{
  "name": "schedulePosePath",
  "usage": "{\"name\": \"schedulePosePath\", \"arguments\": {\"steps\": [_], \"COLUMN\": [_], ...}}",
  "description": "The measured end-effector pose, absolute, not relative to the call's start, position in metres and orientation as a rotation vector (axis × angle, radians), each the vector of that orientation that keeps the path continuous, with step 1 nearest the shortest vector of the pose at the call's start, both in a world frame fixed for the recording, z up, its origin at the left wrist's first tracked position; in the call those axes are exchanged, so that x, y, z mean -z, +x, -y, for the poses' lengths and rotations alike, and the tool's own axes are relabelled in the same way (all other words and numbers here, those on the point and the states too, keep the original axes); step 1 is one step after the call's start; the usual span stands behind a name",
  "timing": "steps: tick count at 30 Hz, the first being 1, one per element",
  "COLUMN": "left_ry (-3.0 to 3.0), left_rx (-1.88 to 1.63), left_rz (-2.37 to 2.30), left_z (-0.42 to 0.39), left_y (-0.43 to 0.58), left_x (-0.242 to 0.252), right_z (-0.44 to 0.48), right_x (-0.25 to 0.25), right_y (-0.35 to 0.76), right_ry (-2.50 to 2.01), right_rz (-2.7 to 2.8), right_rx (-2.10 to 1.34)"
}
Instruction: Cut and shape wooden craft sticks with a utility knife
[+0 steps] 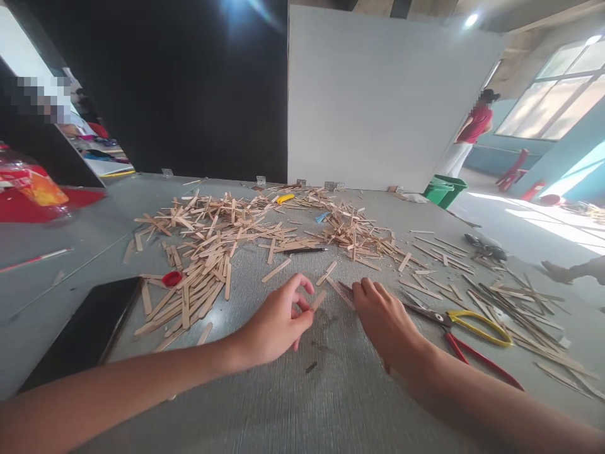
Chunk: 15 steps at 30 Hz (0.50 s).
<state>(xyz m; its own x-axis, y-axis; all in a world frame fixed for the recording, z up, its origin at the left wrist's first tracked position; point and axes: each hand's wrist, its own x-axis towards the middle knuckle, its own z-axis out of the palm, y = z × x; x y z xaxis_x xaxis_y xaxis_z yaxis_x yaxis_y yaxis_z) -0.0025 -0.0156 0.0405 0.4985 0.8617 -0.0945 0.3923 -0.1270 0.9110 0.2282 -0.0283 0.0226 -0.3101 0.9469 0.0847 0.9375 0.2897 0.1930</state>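
The left hand has its grip pinched on a short stick, above the middle of the counter. The right hand is closed around a tool with a dark tip, mostly hidden, by another stick. I see none joined, so the work looks early: a big heap lies loose, with strips off right. The snips crowd the right forearm; the phone sits near the left one. A pen lies ahead, before the heap.
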Motion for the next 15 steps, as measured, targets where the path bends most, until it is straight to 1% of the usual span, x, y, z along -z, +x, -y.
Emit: {"name": "schedulePosePath", "arguments": {"steps": [6, 9, 12, 15], "left_ry": [1.449, 1.291, 1.315, 1.386], "left_rx": [-0.306, -0.243, -0.248, -0.263], "left_rz": [-1.036, -0.962, -0.962, -0.997], "left_z": [0.035, 0.040, 0.043, 0.046], "left_y": [-0.001, 0.001, 0.003, 0.004], "left_x": [-0.056, -0.056, -0.056, -0.054], "right_z": [0.021, 0.018, 0.016, 0.016], "right_x": [-0.022, -0.029, -0.041, -0.053], "right_y": [0.235, 0.240, 0.241, 0.242], "right_ry": [1.992, 2.043, 2.135, 2.166], "right_rz": [-2.516, -2.689, -2.849, -2.868], "right_rx": [-0.189, 0.062, 0.326, 0.433]}}
